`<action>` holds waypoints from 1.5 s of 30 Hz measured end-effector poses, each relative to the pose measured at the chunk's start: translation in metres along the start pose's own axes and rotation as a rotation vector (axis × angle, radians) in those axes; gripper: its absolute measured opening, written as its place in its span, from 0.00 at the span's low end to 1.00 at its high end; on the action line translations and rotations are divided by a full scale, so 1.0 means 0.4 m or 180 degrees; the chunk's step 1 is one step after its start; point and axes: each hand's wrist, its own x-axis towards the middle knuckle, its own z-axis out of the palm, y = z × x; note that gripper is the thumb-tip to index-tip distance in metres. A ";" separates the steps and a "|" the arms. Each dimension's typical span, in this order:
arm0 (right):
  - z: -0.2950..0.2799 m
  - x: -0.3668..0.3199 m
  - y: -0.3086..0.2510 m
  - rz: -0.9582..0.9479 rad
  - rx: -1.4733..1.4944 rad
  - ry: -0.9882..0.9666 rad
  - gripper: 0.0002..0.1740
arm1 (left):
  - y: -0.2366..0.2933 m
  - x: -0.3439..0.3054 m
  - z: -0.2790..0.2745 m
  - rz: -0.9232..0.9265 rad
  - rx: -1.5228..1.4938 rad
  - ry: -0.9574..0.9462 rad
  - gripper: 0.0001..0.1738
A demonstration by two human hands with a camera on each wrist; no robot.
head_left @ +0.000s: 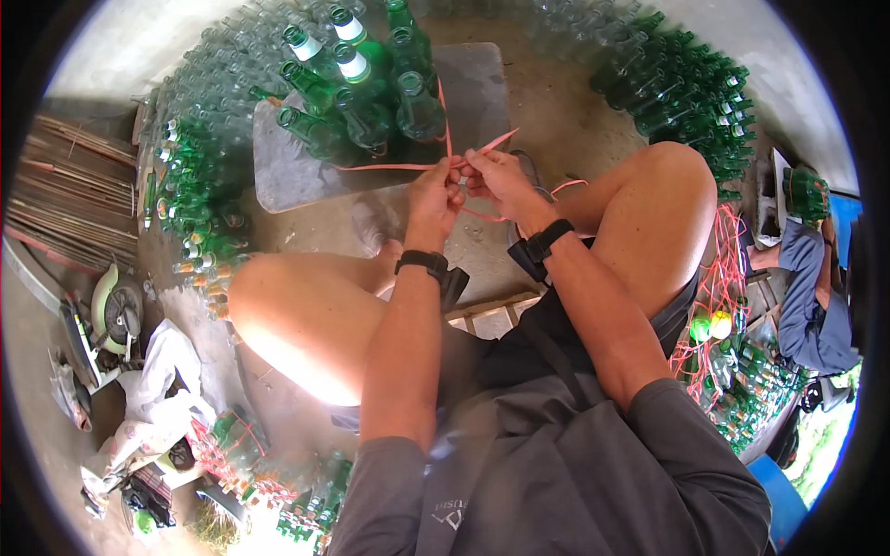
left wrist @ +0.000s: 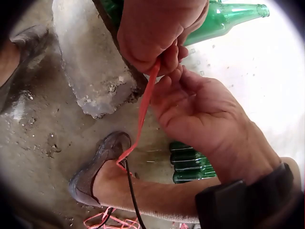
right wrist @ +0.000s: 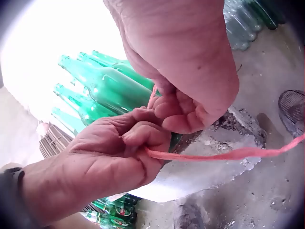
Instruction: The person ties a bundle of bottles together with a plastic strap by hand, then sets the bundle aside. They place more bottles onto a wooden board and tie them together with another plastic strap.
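Green bottles (head_left: 364, 119), several with white neck labels, stand in a cluster on a grey slab (head_left: 278, 181). A thin pink-red strap (head_left: 389, 168) runs beside the cluster to both hands, close together at its near corner. My left hand (head_left: 436, 196) pinches the strap; in the right wrist view a length of strap (right wrist: 214, 156) leads away from the left hand (right wrist: 105, 152). Curled fingers of my right hand (head_left: 503, 183) pinch the strap near a short loose end (head_left: 501, 141). Where the strands meet is hidden by the fingers in the wrist views.
Many bottles (head_left: 686, 97) line the walls on both sides. Tangled pink strap (head_left: 723, 259) and more bottles lie at the right, near another person (head_left: 811, 287). Wooden sticks (head_left: 74, 190) and a wheel (head_left: 118, 310) are at the left. My knees flank the slab.
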 end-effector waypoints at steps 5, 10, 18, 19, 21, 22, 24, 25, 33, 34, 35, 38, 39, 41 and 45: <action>-0.020 0.014 0.021 -0.0070 -0.0067 0.0131 0.16 | -0.004 -0.017 0.009 0.0175 0.0178 0.0226 0.09; -0.029 0.021 0.030 -0.0120 -0.0102 0.0193 0.15 | -0.014 -0.005 -0.001 0.0354 0.0164 0.0393 0.08; -0.038 0.023 0.031 -0.0243 -0.0236 0.0605 0.15 | -0.020 0.009 -0.010 0.0522 0.0102 0.0443 0.10; -0.039 0.020 0.029 -0.0236 -0.0240 0.0605 0.15 | -0.023 0.010 -0.010 0.0513 0.0075 0.0434 0.10; -0.043 0.020 0.032 -0.0241 -0.0307 0.0700 0.14 | -0.027 0.011 -0.010 0.0509 0.0043 0.0435 0.11; -0.048 0.023 0.034 -0.0236 -0.0311 0.0694 0.14 | -0.030 0.012 -0.009 0.0480 -0.0006 0.0387 0.11; -0.058 0.025 0.035 -0.0113 -0.0523 0.0568 0.13 | -0.032 0.011 -0.001 0.0453 -0.0056 0.0338 0.11; -0.061 0.026 0.036 -0.0112 -0.0526 0.0568 0.13 | -0.033 0.009 0.006 0.0420 -0.0074 0.0407 0.10; -0.048 -0.002 0.002 -0.0190 -0.0734 0.0811 0.14 | -0.019 -0.007 0.018 0.0353 0.0020 0.0448 0.09; -0.048 -0.002 0.000 -0.0195 -0.0738 0.0806 0.14 | -0.020 -0.005 0.018 0.0320 -0.0026 0.0383 0.09; -0.048 -0.003 -0.001 -0.0216 -0.0731 0.0827 0.14 | -0.020 -0.003 0.019 0.0286 -0.0068 0.0318 0.09; -0.062 0.007 0.013 -0.0218 -0.0799 0.0828 0.14 | -0.025 0.008 0.010 0.0292 -0.0187 0.0228 0.09; -0.060 0.006 0.012 -0.0195 -0.0871 0.0814 0.13 | -0.026 0.010 0.005 0.0296 -0.0189 0.0229 0.09; -0.054 0.001 0.018 -0.0289 -0.0754 0.0873 0.15 | -0.029 0.014 -0.004 0.0250 -0.0085 0.0190 0.15; -0.035 -0.013 -0.017 -0.0603 -0.0521 0.0788 0.16 | -0.032 0.011 0.000 0.0466 0.0169 0.0213 0.14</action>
